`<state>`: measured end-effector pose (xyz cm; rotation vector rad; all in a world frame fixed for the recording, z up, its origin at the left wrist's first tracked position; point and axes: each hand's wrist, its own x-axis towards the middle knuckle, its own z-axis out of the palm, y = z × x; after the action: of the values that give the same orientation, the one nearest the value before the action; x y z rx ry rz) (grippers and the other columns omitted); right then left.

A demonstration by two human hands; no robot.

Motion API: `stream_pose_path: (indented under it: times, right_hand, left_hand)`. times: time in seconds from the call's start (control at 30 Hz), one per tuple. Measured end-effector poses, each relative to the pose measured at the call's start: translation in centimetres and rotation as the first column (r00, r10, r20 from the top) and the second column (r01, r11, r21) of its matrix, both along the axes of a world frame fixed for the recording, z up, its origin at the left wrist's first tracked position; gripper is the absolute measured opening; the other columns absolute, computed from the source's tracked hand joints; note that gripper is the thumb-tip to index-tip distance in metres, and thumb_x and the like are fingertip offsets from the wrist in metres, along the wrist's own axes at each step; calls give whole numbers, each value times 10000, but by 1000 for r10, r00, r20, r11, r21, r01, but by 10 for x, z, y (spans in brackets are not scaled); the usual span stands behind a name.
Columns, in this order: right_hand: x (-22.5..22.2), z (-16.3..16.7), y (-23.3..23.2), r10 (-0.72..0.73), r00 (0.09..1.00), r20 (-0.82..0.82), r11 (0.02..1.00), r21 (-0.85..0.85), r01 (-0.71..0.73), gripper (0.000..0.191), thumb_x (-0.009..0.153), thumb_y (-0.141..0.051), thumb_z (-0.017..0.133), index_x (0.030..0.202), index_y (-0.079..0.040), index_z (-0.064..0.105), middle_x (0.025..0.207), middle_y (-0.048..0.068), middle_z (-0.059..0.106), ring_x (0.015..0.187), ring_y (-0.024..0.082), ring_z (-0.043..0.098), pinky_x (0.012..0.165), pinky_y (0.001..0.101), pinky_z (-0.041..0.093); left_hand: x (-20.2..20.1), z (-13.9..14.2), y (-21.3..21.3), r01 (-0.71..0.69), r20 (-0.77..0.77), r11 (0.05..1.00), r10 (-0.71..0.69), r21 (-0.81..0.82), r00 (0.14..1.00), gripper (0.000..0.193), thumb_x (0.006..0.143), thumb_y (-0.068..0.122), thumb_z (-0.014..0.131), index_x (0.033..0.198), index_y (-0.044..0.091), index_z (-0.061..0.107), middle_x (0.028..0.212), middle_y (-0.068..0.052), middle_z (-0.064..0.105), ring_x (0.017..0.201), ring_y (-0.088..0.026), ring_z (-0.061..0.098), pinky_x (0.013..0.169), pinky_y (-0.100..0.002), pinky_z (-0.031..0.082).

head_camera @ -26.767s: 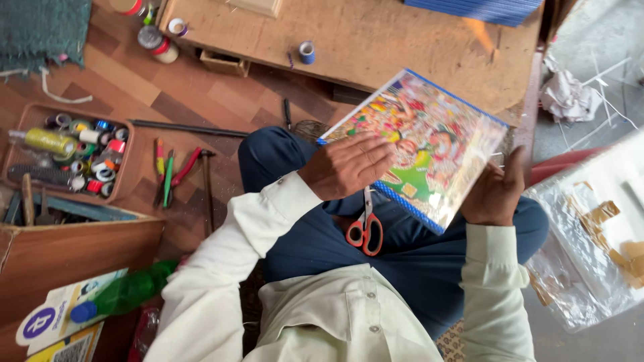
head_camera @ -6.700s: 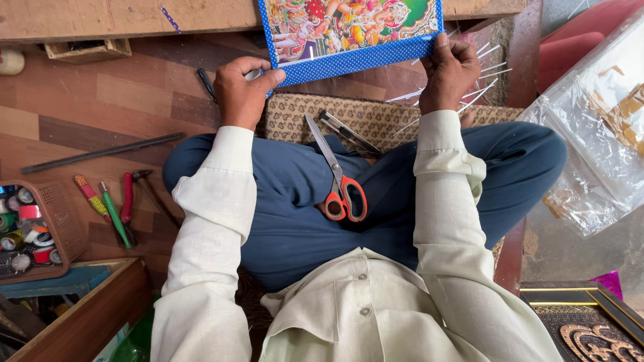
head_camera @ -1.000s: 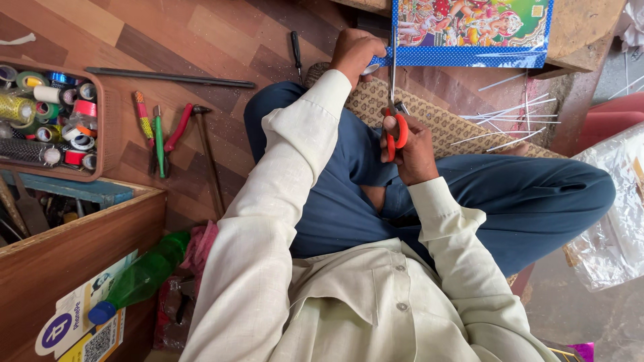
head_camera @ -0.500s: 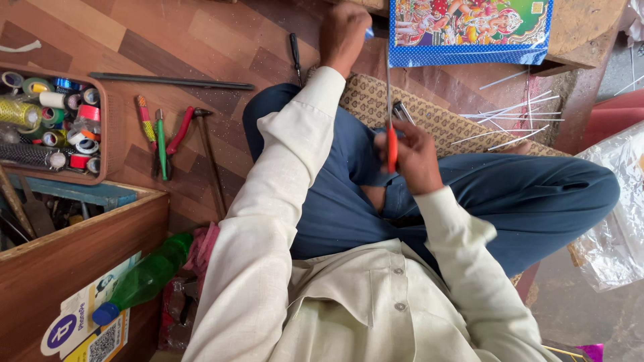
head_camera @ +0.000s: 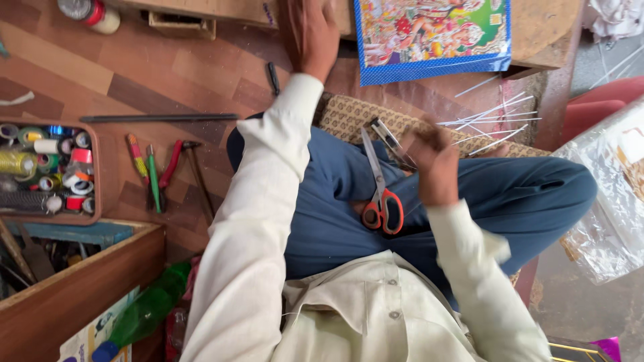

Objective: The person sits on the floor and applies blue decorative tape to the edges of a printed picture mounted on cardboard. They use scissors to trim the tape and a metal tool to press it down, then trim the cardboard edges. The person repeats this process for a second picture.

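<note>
Left hand: arm stretched far, palm down, fingers together. Right hand: raised over lap, loosely curled, blurred, holding nothing.

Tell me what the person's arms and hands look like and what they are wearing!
Both arms wear long, loose cream-coloured cloth sleeves with soft folds, ending at the wrists. They belong to a cream button-up shirt with small round buttons. The left hand and the right hand are bare: no gloves, and no ring or watch that I can make out, though both are a bit blurred.
</note>
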<state>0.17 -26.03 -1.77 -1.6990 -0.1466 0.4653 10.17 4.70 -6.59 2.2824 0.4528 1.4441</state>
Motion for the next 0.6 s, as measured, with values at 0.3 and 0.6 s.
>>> stream_pose_path:
  times: [0.3,0.6]
  right_hand:
    - [123,3,83,-55,637,-769,384,572,725,426,796,-118,805,1175,-26,634,1113,125,733,1065,288,696,989,464,573]
    - [115,27,16,92,908,-409,541,786,299,158,934,-25,741,1070,-18,661,890,114,729,563,95,568,446,183,441]
  left_hand:
    - [-23,9,-52,313,188,76,-658,-947,729,270,866,73,850,815,-67,625,787,-69,626,644,-96,573,509,-325,464]
    - [-62,31,-77,353,146,174,-682,-919,717,543,1062,299,841,791,-111,612,756,-77,658,696,-162,519,719,-404,483]
